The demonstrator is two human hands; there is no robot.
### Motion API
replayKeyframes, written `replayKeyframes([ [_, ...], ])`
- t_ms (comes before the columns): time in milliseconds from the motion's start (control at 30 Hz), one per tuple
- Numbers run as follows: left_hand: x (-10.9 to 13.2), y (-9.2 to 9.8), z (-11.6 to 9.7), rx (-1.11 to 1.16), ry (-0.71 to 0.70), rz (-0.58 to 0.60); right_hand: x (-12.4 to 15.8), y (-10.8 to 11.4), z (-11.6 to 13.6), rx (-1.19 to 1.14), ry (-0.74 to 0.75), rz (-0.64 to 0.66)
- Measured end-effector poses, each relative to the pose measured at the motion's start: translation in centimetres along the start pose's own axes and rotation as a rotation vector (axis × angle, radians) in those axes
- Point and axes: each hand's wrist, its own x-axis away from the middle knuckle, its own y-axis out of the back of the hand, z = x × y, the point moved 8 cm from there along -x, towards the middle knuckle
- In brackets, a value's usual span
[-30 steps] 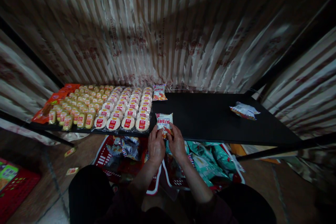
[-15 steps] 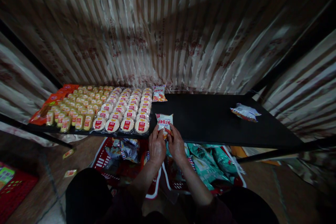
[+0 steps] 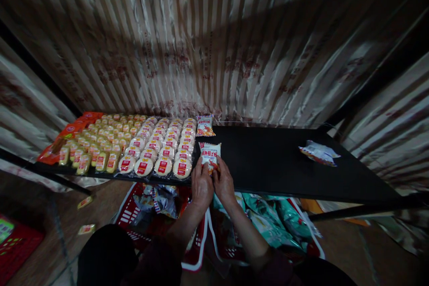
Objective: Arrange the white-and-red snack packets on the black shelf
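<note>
— Rows of round wrapped cakes [image 3: 164,147] are filling one side of the flat black shelf [image 3: 268,161]. What is lying beside them?

— A small white plastic snack packet [image 3: 210,154], at the front edge. The left hand [image 3: 202,183] and the right hand [image 3: 224,182] are both pinching its near end, probably keeping it straight.

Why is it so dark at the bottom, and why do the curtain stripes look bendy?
Head view: light reaches the striped curtain and glints off the wrapped cakes; the snack packet reads sharp; the floor under the shelf lies in shadow; the wide lens bows the stripes near the edges.
</note>
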Motion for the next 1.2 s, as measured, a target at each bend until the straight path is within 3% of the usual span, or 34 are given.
replayKeyframes([
  [567,-6.1,-1.3,-0.6,-0.178,-0.05,0.013,-6.3,-1.7,-1.0,-0.007,0.036,-0.04],
  [1200,-9.8,-2.0,-0.4,-0.307,-0.062,0.038,-10.0,-3.5,-2.2,-0.016,0.061,-0.074],
])
